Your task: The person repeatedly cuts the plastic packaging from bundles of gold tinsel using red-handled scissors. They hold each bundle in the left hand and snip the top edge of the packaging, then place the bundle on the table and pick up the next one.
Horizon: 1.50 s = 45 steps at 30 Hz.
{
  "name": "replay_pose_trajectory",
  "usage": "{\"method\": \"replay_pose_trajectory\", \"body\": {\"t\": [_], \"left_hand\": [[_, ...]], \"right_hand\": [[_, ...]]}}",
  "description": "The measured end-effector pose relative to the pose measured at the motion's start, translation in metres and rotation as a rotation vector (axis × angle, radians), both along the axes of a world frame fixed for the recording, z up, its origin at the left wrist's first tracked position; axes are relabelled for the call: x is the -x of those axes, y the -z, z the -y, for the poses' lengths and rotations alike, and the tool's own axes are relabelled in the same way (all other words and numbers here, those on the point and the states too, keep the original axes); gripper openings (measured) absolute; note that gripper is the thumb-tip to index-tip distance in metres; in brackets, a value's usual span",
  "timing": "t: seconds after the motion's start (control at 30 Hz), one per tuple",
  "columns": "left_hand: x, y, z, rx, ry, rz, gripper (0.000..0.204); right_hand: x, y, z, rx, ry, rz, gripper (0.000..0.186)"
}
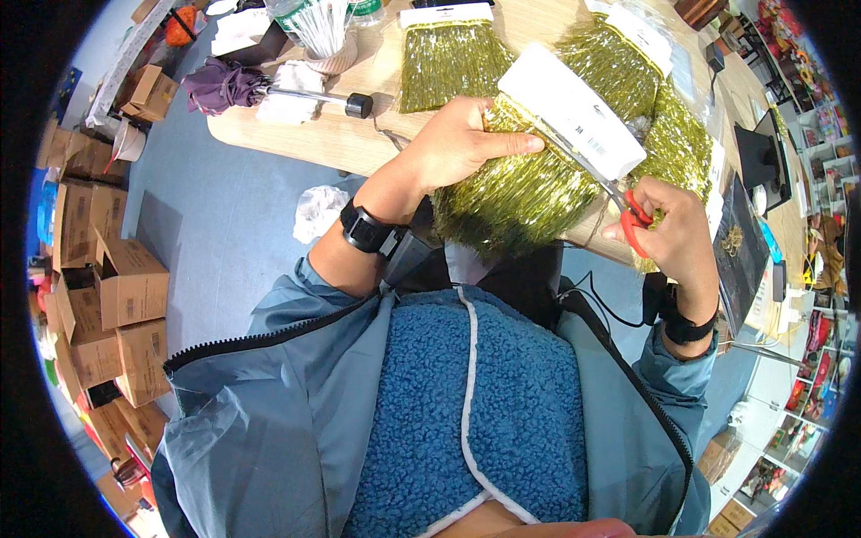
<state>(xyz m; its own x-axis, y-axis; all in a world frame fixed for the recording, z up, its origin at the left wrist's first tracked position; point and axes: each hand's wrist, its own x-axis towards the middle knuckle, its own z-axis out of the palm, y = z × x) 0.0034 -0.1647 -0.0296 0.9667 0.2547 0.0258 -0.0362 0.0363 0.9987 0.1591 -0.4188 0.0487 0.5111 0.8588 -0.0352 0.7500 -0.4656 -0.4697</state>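
The left hand (457, 143) grips a thick, shiny gold-green tinsel fringe (516, 197) near its top, the thumb pressed flat along the front and the other fingers mostly hidden behind. The fringe is held up at the near edge of the pale wooden table (256, 133), its loose strands hanging past that edge toward the lap; a stiff white rectangular card header (574, 112) slants along its top. The right hand (668, 224) is closed around the red plastic loops of a pair of steel-bladed scissors (636, 215), whose blades lie along the seam between card and strands. I cannot tell how far the blades are parted.

To cut well here, it seems best to hold the fringe taut, follow the card's lower edge closely and take short, even snips so that the strands stay level. The blade points lie close to the left thumb tip, so that thumb would be safer drawn farther back.

The left forearm, with a black strapped watch (363, 231), reaches up and inward, the wrist fairly straight. The right forearm, with a wide black wristband (689, 327), rises at the right, its hand turned inward so that the scissors point toward the left hand.
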Motion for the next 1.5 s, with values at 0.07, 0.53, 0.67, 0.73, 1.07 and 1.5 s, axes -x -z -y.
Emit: {"method": "replay_pose_trajectory", "body": {"t": [0.07,0.53,0.67,0.73,1.07,1.5], "left_hand": [[0.001,0.0,0.0,-0.026,-0.012,0.014,0.035],[-0.001,0.003,-0.002,0.012,-0.045,-0.022,0.037],[-0.002,0.004,-0.003,0.023,-0.043,-0.025,0.037],[-0.002,0.003,-0.004,0.02,-0.046,-0.025,0.038],[-0.001,0.001,-0.006,0.036,-0.06,-0.006,0.037],[-0.003,0.006,-0.003,0.035,-0.051,0.057,0.036]], "right_hand": [[0.0,0.001,-0.001,-0.002,0.006,0.002,0.049],[-0.001,0.006,0.003,-0.05,0.01,0.121,0.046],[-0.002,0.007,0.004,-0.04,0.03,0.128,0.047],[-0.003,0.007,0.005,-0.038,0.034,0.131,0.047],[-0.005,0.007,0.011,-0.062,0.047,0.051,0.041],[-0.008,0.009,0.011,-0.026,0.08,0.017,0.044]]}}
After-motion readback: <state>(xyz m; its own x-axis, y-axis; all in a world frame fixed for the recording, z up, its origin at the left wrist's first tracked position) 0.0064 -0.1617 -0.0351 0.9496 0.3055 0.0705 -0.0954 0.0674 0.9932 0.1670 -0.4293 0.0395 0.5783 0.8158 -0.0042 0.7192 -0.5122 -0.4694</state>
